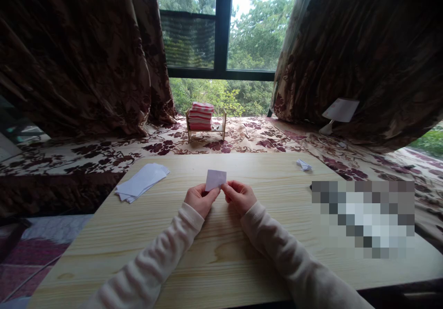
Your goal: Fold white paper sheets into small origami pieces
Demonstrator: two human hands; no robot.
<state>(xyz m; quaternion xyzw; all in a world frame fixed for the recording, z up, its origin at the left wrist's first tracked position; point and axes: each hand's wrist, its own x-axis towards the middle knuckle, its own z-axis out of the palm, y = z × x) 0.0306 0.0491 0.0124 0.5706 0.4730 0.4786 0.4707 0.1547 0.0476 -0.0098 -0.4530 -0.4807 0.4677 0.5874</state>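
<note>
Between my two hands, over the middle of the table, a small piece of white paper stands tilted up toward me. My left hand pinches its lower left part, with the thumb on the near side. At the lower right corner, the thumb and forefinger of my right hand grip the same paper. The other fingers are curled in. Whether the paper is folded, I cannot tell from here. Off to the left lies a loose stack of white paper sheets, fanned a little.
The wooden table spans the front. A folded white paper piece lies at its back right, near a pixelated area. Behind, a small wooden rack carries folded pink striped cloths. A white lamp stands by the right curtain.
</note>
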